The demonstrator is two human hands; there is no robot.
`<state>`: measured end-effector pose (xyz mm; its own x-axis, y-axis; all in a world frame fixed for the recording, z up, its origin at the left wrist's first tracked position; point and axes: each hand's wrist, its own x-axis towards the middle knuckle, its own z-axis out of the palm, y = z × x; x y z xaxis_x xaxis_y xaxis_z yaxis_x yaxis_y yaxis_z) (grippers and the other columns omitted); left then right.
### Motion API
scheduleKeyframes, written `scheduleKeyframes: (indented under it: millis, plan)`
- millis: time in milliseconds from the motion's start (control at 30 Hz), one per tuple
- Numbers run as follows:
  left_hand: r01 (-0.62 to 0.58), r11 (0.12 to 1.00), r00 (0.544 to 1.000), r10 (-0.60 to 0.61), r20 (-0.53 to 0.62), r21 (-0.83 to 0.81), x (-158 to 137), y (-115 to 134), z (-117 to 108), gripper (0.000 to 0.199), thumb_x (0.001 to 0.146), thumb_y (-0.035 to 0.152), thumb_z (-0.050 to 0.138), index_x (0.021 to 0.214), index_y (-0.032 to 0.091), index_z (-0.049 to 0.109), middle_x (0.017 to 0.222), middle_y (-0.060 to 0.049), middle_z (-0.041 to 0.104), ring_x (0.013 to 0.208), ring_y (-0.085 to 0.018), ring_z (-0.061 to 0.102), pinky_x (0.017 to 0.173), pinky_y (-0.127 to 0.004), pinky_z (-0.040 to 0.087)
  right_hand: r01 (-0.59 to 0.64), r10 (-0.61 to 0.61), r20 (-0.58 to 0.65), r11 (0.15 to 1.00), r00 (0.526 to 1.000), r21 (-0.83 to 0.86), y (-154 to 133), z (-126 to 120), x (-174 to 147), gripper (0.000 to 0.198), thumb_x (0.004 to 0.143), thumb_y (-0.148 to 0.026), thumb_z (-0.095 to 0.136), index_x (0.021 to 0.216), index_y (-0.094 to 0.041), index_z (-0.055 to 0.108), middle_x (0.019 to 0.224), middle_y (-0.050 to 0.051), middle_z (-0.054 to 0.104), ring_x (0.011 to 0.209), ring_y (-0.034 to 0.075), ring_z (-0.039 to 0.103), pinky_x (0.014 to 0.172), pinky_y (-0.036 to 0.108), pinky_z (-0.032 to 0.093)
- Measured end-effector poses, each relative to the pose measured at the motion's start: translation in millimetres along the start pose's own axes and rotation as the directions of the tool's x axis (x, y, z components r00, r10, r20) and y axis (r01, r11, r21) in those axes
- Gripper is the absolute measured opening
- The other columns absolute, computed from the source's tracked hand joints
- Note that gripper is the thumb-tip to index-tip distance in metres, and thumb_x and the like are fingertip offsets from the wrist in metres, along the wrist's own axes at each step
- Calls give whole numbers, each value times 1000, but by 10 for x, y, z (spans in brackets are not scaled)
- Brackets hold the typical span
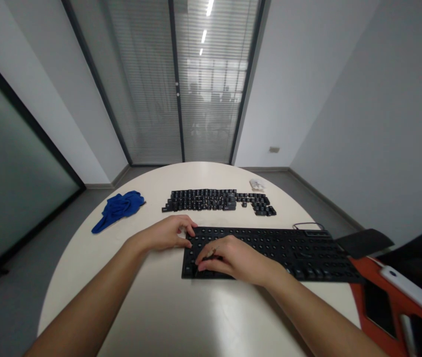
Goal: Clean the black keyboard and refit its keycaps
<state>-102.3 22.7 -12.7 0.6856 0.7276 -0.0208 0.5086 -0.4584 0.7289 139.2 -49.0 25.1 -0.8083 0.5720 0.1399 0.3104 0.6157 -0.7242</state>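
Note:
A black keyboard [285, 245] lies across the table in front of me. Over much of it small stems show where keycaps are off, while some caps sit along its near edge. My left hand [169, 233] grips the keyboard's far left corner, thumb and fingers curled at the edge. Above the near left end, my right hand [229, 258] has its fingertips pinched together and pointing down. Something thin and brownish shows between its fingers, too small to name. Beyond the keyboard, loose black keycaps [203, 199] are laid out in rows, with a smaller group of keycaps [261, 203] to their right.
A crumpled blue cloth [121, 208] lies at the left of the round white table [151, 317]. A small clear bag [257, 185] rests at the far right. Beside the table, an orange surface [369, 272] holds a phone [380, 307] and a white power strip [411, 290].

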Motion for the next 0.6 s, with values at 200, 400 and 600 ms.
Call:
scheduleKeyframes:
  millis: [200,400,600]
  plan:
    - [9,1000,1000,-9,5,-4,2,22,-6,20,72,24,80,90,21,73,124,-8,65,111,-24,60,93,-36,46,-1,2,-36,1000,999,17,2,-46,-19,24,97,-33,58,103,-19,76,103,5,77,92,17,71,84,25,50]
    - [4,1000,1000,-4,14,-7,5,50,-19,20,72,26,80,91,21,74,122,-7,65,107,-24,61,93,-35,46,-78,92,-193,994,977,80,-2,36,21,22,95,-34,62,98,-19,78,100,6,77,81,16,71,71,24,52]
    - [-14,1000,1000,14,6,3,6,23,-9,19,73,26,80,90,21,73,122,-8,65,108,-24,61,92,-35,46,-68,81,-191,995,978,74,-11,164,97,20,96,-31,61,100,-18,75,101,6,76,91,17,71,84,26,51]
